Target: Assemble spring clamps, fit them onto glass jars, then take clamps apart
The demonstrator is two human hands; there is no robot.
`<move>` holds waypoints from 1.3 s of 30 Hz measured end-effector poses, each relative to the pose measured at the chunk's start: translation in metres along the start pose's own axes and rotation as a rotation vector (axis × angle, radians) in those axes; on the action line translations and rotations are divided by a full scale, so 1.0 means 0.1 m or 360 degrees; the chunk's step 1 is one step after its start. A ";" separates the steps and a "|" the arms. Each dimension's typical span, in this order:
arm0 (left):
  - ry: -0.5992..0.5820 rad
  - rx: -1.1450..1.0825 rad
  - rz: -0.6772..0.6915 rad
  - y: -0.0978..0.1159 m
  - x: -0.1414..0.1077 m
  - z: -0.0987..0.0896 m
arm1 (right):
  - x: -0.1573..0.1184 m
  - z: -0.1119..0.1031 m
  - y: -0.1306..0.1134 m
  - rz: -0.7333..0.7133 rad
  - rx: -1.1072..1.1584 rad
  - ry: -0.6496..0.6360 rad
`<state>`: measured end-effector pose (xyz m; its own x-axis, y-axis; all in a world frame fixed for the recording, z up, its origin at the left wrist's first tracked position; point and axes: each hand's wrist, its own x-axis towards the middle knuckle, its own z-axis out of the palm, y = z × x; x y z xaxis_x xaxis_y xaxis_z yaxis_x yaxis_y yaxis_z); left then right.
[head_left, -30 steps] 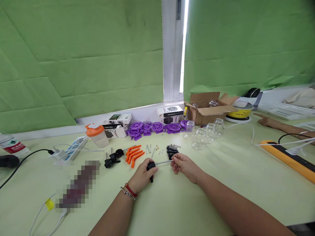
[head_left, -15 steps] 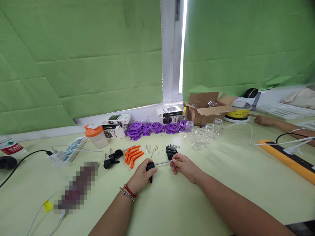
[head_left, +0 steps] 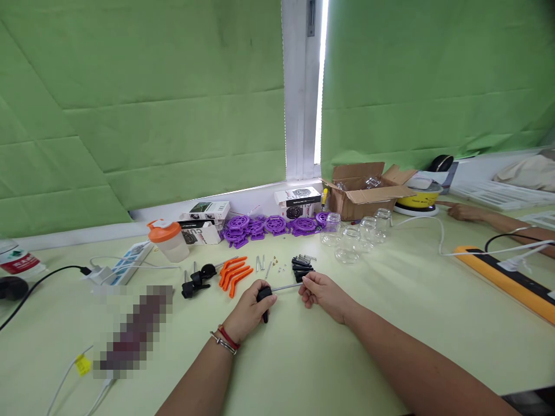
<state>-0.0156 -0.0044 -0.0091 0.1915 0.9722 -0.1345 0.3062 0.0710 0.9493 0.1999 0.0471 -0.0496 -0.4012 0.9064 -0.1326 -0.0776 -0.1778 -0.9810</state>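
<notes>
My left hand (head_left: pixel 248 307) is closed round a black plastic part (head_left: pixel 264 295) from which a thin metal rod (head_left: pixel 284 287) sticks out to the right. At the rod's far end, the thumb and fingers of my right hand (head_left: pixel 326 296) pinch it; whether a small piece sits at the tip is hidden. Bent orange levers (head_left: pixel 236 274) lie just beyond my left hand. Similar black parts with rods (head_left: pixel 199 279) are to their left. Behind my right fingers sit black cylindrical pieces (head_left: pixel 300 267) and metal springs (head_left: pixel 307 258). Metal pins (head_left: pixel 260 263) and tiny pieces (head_left: pixel 275 260) lie between.
Purple plastic frames (head_left: pixel 275 225), glass jars (head_left: pixel 348 245) and an open cardboard box (head_left: pixel 368 202) line the back. An orange-lidded cup (head_left: pixel 169 240) and a power strip (head_left: pixel 132 263) stand left. Right are an orange power strip (head_left: pixel 503 283) and another person's hand (head_left: pixel 466 212).
</notes>
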 end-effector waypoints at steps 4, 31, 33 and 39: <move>0.0004 0.0000 -0.0001 0.01 0.00 0.00 | -0.02 0.01 -0.03 0.0013 -0.0021 0.0011; 0.0002 0.0024 0.0017 -0.04 0.01 0.00 | -0.02 0.01 -0.04 0.0011 0.0105 -0.0011; 0.0005 0.0020 0.0016 -0.03 0.01 0.00 | -0.02 0.01 -0.05 0.0013 0.0074 -0.0017; 0.0006 0.0016 0.0017 -0.02 0.02 0.00 | -0.01 -0.01 -0.02 0.0005 0.0025 -0.0037</move>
<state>-0.0156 -0.0031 -0.0114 0.1909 0.9738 -0.1233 0.3138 0.0585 0.9477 0.2015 0.0472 -0.0481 -0.4226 0.8966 -0.1322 -0.0905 -0.1869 -0.9782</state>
